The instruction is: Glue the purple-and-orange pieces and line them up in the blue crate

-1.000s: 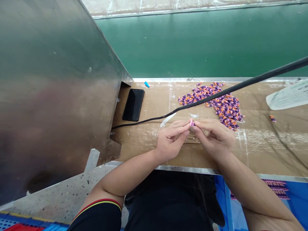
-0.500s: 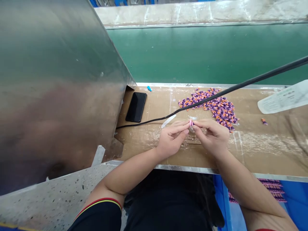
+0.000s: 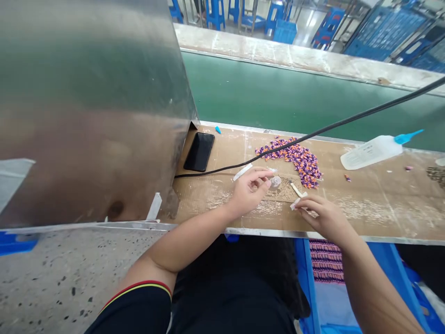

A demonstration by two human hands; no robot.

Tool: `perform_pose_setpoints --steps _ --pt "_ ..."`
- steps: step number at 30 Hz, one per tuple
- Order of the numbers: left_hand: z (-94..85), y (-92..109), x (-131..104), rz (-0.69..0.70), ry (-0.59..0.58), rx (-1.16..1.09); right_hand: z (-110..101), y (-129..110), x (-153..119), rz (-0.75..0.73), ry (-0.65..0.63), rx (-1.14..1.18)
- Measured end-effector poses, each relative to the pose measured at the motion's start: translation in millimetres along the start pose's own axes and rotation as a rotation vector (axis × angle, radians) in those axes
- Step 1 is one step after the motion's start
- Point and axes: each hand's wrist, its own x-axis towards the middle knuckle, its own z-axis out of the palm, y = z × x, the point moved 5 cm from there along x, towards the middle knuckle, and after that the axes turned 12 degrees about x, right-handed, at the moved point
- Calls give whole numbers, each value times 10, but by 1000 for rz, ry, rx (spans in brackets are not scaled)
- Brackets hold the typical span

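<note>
My left hand [image 3: 251,189] hovers over the cardboard with curved fingers, thumb and forefinger apart and no object visible between them. Just beyond its fingertips stands a small clear, round-topped piece [image 3: 275,182]. My right hand [image 3: 321,214] has its fingertips closed on the white, tape-like end of a slim pale stick [image 3: 296,189] with a dark tip; its exact kind is unclear. Behind both hands lies a pile of small purple-and-orange pieces [image 3: 306,164]. A white strip [image 3: 242,172] rests on the cardboard beside my left hand.
A black cable [image 3: 330,127] crosses above the cardboard-covered bench [image 3: 225,153]. On the left lie a phone [image 3: 199,151] and a blue cap [image 3: 218,130], beside a large metal panel [image 3: 104,116]. A blue-nozzled bottle [image 3: 371,152] lies right. Beyond runs a green belt [image 3: 278,88].
My hands have come apart. The right moved rightward and down to the slim stick; the small pink piece earlier between both hands' fingertips no longer shows there. The view has turned and shifted.
</note>
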Motion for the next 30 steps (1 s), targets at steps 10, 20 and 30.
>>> perform_pose_setpoints --steps 10,20,30 --pt "-55 26 -2 96 24 104 141 15 -283 181 -96 -55" --pt "-45 61 -22 158 -2 217 273 140 -653 506 290 216" --pt "108 354 -72 350 -127 260 -515 891 -3426 1352 993 69"
